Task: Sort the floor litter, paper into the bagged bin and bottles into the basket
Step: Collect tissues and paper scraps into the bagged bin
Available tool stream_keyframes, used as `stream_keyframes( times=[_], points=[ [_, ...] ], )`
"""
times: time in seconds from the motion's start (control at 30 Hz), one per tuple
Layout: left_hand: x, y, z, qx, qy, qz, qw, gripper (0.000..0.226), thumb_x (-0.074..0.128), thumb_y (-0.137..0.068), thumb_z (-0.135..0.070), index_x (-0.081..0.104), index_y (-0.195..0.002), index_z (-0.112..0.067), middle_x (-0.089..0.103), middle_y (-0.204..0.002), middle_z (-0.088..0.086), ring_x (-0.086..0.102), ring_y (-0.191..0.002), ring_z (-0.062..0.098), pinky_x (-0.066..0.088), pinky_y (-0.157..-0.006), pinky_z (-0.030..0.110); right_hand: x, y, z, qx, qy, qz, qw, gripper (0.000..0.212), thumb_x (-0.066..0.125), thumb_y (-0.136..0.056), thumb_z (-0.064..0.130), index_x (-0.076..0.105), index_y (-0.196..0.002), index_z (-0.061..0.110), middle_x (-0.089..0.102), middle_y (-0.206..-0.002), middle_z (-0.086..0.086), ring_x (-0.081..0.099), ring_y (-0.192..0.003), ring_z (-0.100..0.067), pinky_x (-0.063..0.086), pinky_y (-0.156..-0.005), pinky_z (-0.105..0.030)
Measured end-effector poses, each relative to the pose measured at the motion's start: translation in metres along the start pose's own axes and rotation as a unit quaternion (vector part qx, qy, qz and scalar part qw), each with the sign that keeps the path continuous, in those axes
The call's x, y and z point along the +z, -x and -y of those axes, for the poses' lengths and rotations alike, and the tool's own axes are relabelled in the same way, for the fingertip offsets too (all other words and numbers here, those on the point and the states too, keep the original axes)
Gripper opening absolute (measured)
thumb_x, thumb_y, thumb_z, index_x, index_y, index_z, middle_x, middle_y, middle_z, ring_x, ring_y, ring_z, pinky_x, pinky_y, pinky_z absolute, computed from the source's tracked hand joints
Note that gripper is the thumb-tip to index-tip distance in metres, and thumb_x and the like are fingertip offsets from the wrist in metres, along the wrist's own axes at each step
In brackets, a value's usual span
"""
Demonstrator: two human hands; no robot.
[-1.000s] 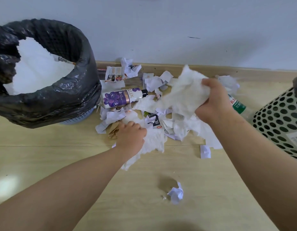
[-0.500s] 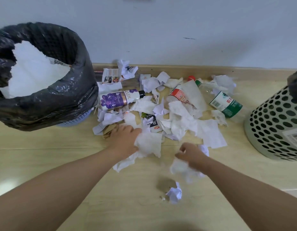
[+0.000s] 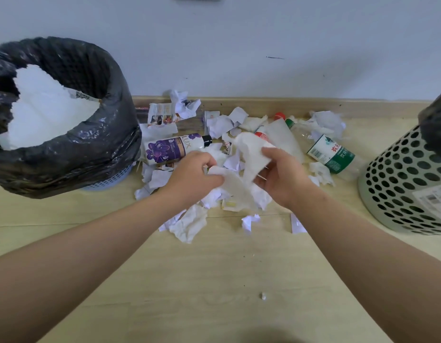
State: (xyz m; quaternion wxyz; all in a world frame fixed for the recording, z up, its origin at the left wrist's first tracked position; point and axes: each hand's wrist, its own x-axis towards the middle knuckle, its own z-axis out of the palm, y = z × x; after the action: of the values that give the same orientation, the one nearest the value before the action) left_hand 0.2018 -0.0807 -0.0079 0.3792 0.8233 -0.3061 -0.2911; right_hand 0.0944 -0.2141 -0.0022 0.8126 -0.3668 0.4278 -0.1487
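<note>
Your tissue is white, soft and crumpled, held above the floor litter between bin and basket. Your left hand pinches its lower fold; your right hand grips the upper end, fingers curled. The purple bottle reads LUX; the green-labelled bottle carries Chinese characters

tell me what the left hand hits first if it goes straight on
Likely the tissue gripped by the right hand, just beyond the left hand; past it lies the red-capped bottle. Depth is unclear.
</note>
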Motion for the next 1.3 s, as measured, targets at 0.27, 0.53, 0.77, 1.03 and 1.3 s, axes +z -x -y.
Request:
stream_keyframes(
  times=[0.27, 0.53, 0.77, 1.03, 1.3],
  points=[
    [0.014, -0.003, -0.009, -0.186, 0.392, -0.020, 0.901, 0.013, 0.059, -0.090, -0.013, 0.047, -0.089, -0.018, 0.062, -0.104, 0.017, 0.062, -0.083, 0.029, 0.054, -0.074, 0.042, 0.031, 0.010, -0.018, 0.049, 0.129, 0.141, 0.980, 0.012, 0.044, -0.094, 0.011, 0.052, -0.101, 0.006, 0.060, -0.081, -0.011, 0.062, -0.067, -0.020, 0.052, -0.063, -0.027],
    [0.008, -0.016, 0.052, -0.241, 0.207, -0.085, 0.944, 0.030, 0.044, -0.090, -0.003, 0.054, -0.072, -0.025, 0.055, -0.093, 0.006, 0.046, -0.066, 0.020, 0.035, -0.054, 0.025, -0.033, -0.008, -0.042, -0.095, 0.516, -0.151, 0.838, 0.023, 0.048, -0.088, 0.008, 0.056, -0.106, 0.018, 0.057, -0.098, -0.001, 0.053, -0.076, -0.014, 0.040, -0.062, -0.025],
    [0.017, -0.013, 0.057, -0.248, 0.106, -0.017, 0.963, 0.029, 0.040, -0.087, -0.003, 0.058, -0.074, -0.021, 0.057, -0.084, 0.001, 0.049, -0.071, 0.017, 0.035, -0.054, 0.024, -0.068, -0.028, -0.053, -0.029, 0.719, -0.042, 0.693, 0.067, 0.061, -0.083, 0.021, 0.033, -0.141, 0.038, 0.018, -0.153, -0.001, 0.029, -0.133, -0.029, 0.030, -0.106, -0.038],
    [0.033, -0.005, 0.047, -0.227, 0.113, 0.022, 0.967, 0.023, 0.046, -0.084, -0.004, 0.060, -0.082, -0.021, 0.056, -0.093, 0.002, 0.046, -0.070, 0.016, 0.034, -0.056, 0.025, -0.047, -0.026, -0.058, -0.066, 0.620, -0.076, 0.778, 0.019, 0.051, -0.093, 0.022, 0.065, -0.103, 0.012, 0.057, -0.091, -0.001, 0.055, -0.095, -0.027, 0.041, -0.073, -0.029],
    [0.023, -0.011, 0.031, -0.181, 0.166, -0.039, 0.968, 0.022, 0.049, -0.088, -0.008, 0.059, -0.080, -0.027, 0.053, -0.089, -0.002, 0.044, -0.064, 0.013, 0.035, -0.057, 0.026, -0.021, -0.025, -0.020, -0.108, 0.306, -0.120, 0.938, 0.029, 0.055, -0.094, 0.022, 0.062, -0.095, -0.005, 0.054, -0.086, -0.007, 0.049, -0.079, -0.019, 0.040, -0.073, -0.031]
  ],
)
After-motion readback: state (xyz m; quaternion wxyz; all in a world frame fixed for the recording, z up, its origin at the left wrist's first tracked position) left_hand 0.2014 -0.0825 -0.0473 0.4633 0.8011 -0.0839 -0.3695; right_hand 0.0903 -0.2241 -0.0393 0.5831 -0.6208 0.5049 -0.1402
